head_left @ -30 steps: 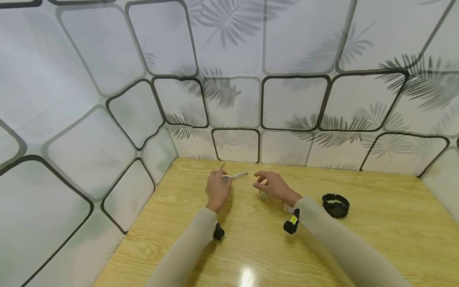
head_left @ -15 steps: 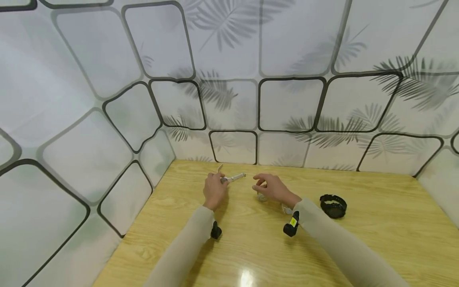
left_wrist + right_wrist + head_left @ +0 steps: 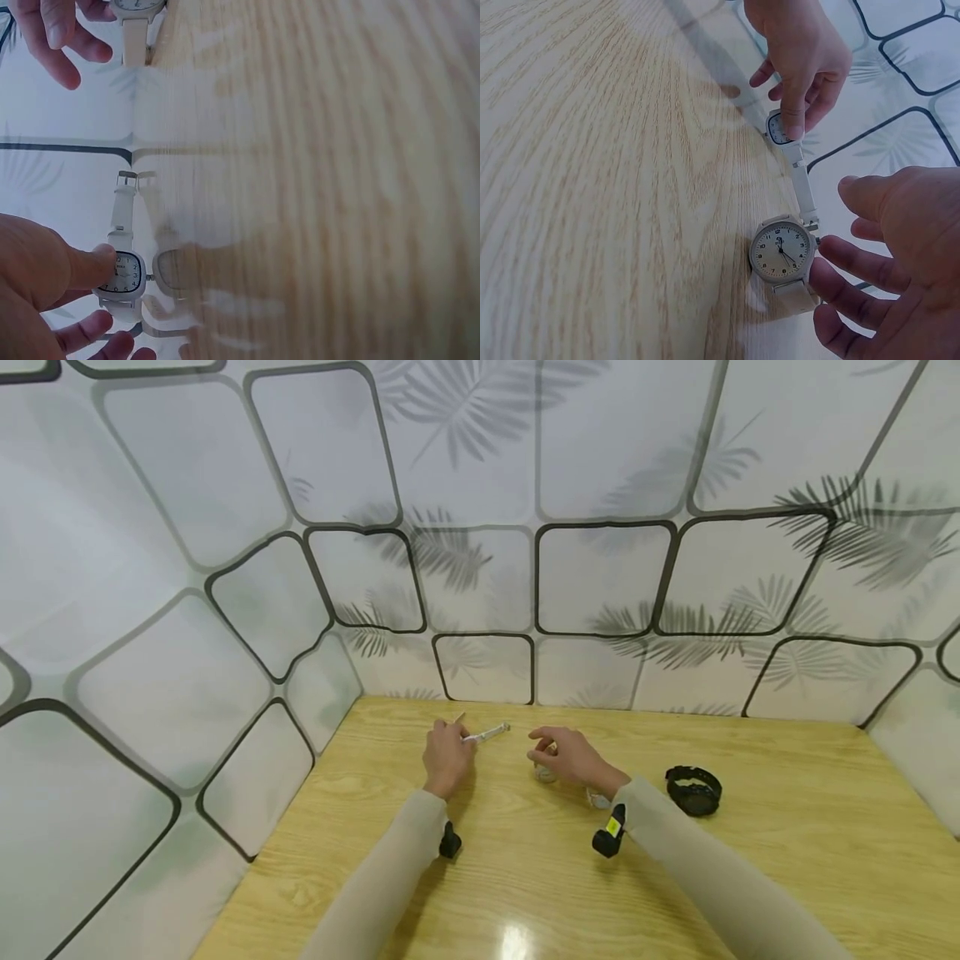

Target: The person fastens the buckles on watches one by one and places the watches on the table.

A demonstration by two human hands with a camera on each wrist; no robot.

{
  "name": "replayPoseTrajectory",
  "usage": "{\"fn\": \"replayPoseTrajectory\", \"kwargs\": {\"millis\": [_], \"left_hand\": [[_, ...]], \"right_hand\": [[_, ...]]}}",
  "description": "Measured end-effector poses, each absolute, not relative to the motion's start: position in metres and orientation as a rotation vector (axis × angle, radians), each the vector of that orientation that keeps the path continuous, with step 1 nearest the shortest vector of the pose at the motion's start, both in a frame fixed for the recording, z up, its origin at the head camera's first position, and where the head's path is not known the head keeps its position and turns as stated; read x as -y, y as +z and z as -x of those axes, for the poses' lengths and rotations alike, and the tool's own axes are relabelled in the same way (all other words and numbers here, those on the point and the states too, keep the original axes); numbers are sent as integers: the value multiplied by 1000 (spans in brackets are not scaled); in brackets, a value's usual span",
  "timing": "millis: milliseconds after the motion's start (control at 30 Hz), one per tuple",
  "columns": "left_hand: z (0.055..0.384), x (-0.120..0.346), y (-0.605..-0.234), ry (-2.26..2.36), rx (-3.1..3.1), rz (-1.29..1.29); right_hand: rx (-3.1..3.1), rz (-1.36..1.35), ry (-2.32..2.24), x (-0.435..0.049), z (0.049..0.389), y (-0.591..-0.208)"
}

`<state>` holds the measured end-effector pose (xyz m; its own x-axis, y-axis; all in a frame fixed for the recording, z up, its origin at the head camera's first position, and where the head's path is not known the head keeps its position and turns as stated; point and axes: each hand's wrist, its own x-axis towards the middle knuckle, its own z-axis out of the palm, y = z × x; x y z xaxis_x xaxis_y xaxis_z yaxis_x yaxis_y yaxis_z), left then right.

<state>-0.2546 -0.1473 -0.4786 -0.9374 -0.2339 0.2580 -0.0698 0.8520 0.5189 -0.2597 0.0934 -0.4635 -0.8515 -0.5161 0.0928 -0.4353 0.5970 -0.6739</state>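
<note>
My left hand pinches a white wristwatch with a squarish face, the thumb pressing on the dial's edge. One white strap of it sticks out to the right, ending in a metal buckle. My right hand hovers with loosely bent fingers, thumb apart from them. Beside its fingertips a beige wristwatch with a round dial stands on the table, its strap partly behind the fingers. In the head view this round watch shows just below the right hand.
Another light-coloured watch lies under the right wrist, partly hidden. To the right of the right forearm sits a black wristwatch with its band looped. The wooden table meets patterned cloth walls at the back and left.
The white watch in my left hand has tilted, so its dial no longer shows in the head view. The right hand has barely moved; the head view has shifted slightly.
</note>
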Motion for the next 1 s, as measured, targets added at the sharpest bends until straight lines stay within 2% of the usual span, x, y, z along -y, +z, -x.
{"fn": "replayPoseTrajectory", "kwargs": {"millis": [433,800,1000], "left_hand": [[250,149,-475,-1117,2588,-35],[246,137,-462,-1341,2482,-28],[244,129,-454,-1730,2334,17]], "right_hand": [[-2701,814,-1114,-93,259,-464],[-2692,834,-1150,-92,255,-461],[-2697,812,-1164,-90,254,-459]]}}
